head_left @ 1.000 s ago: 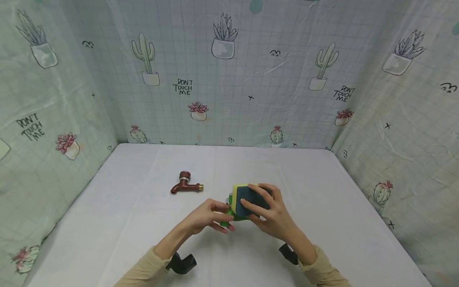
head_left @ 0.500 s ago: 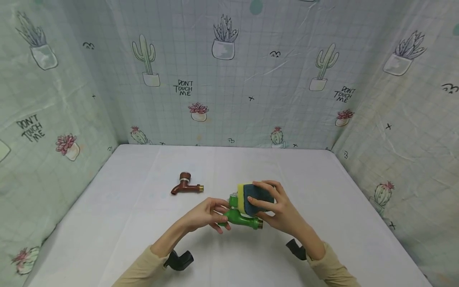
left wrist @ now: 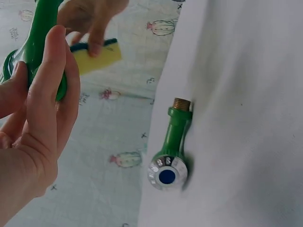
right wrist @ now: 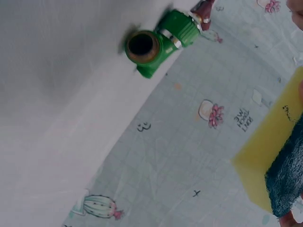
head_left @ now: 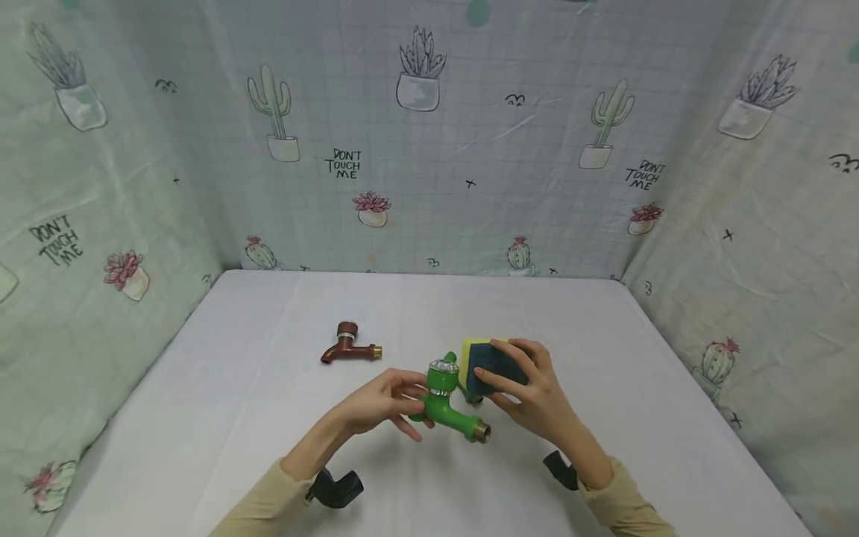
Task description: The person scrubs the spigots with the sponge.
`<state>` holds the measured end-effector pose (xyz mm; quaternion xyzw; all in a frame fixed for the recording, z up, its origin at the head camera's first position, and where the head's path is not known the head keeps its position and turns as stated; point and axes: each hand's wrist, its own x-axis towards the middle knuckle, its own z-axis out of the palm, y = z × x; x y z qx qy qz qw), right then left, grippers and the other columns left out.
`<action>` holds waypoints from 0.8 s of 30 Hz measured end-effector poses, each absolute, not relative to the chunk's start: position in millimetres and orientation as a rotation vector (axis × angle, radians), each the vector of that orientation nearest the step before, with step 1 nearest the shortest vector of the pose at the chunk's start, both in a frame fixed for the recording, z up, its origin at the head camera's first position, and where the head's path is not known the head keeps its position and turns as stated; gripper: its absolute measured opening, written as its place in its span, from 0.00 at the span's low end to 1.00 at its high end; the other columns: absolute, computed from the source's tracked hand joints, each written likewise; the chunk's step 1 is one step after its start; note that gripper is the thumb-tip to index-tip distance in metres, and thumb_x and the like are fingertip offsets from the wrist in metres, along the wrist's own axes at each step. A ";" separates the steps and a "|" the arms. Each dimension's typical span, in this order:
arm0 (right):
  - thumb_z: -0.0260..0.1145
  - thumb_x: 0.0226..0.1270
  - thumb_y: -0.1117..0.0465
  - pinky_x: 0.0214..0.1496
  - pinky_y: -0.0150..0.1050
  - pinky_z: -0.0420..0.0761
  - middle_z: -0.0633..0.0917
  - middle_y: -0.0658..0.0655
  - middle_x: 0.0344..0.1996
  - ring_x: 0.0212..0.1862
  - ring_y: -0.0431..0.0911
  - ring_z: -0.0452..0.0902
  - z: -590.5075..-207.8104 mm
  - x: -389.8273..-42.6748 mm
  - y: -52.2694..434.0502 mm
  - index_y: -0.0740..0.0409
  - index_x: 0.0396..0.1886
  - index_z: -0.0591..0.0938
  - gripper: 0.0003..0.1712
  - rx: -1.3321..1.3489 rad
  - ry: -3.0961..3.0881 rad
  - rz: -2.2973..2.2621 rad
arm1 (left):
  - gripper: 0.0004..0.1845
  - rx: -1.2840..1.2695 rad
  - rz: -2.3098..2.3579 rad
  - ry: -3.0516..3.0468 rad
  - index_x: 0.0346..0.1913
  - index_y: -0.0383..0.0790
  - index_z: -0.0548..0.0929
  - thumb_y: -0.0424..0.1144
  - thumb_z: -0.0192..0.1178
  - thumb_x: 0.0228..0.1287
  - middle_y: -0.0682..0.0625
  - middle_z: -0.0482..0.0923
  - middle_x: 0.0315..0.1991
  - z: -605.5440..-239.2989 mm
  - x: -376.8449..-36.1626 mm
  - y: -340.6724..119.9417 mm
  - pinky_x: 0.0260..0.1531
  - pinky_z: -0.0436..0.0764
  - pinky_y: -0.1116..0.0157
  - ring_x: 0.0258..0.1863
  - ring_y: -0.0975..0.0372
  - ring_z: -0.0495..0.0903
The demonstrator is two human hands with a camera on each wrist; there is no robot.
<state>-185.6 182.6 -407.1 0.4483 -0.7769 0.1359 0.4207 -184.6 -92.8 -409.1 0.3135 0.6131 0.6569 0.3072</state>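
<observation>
Fingers and thumb of my left hand (head_left: 385, 403) grip a green tap (head_left: 441, 406) at its spout end, with its silver-topped knob up and its brass threaded end pointing right and toward me. My right hand (head_left: 537, 388) holds a sponge (head_left: 496, 365), yellow with a dark scouring side, just right of the knob. In the left wrist view the sponge (left wrist: 100, 57) shows apart from the held tap. A second green tap (left wrist: 176, 137) lies on the table behind, mostly hidden in the head view by the held tap and sponge.
A brown tap (head_left: 347, 347) lies on the white table (head_left: 268, 313), back left of the hands. Patterned cloth (head_left: 429, 186) walls the table at the back and both sides. Black curved pieces (head_left: 338, 488) sit by both wrists.
The sponge has moved right, off the front of the green tap. My left hand has turned the tap, so its knob top and threaded end now face me more. The brown tap stays put.
</observation>
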 end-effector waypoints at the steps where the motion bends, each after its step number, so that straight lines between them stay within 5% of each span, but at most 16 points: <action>1: 0.59 0.60 0.49 0.43 0.55 0.72 0.73 0.64 0.52 0.50 0.60 0.63 -405.8 -185.1 182.8 0.44 0.45 0.81 0.15 1.116 -1.937 0.363 | 0.21 0.816 1.736 1.642 0.54 0.21 0.66 0.32 0.53 0.61 0.47 0.80 0.41 -409.4 -185.3 -92.2 0.31 0.83 0.55 0.35 0.60 0.82; 3: 0.52 0.64 0.47 0.44 0.51 0.72 0.73 0.64 0.53 0.51 0.59 0.63 -402.5 -183.8 182.5 0.46 0.46 0.80 0.17 1.108 -1.927 0.435 | 0.21 0.781 1.734 1.698 0.54 0.22 0.67 0.32 0.53 0.61 0.43 0.79 0.42 -411.8 -187.2 -91.5 0.31 0.82 0.54 0.35 0.59 0.82; 10: 0.60 0.59 0.47 0.54 0.34 0.68 0.70 0.64 0.56 0.54 0.53 0.61 -397.6 -177.9 176.5 0.49 0.49 0.79 0.21 1.180 -1.971 0.728 | 0.18 0.701 1.736 1.889 0.52 0.26 0.72 0.28 0.55 0.58 0.33 0.76 0.47 -419.6 -186.6 -86.0 0.32 0.82 0.54 0.37 0.52 0.81; 24: 0.53 0.62 0.44 0.47 0.51 0.75 0.68 0.60 0.59 0.56 0.54 0.61 -383.8 -166.2 168.5 0.41 0.53 0.76 0.21 1.249 -2.106 0.503 | 0.15 0.764 1.641 2.350 0.46 0.26 0.78 0.22 0.56 0.53 0.34 0.79 0.43 -411.3 -172.6 -76.2 0.27 0.83 0.68 0.38 0.51 0.81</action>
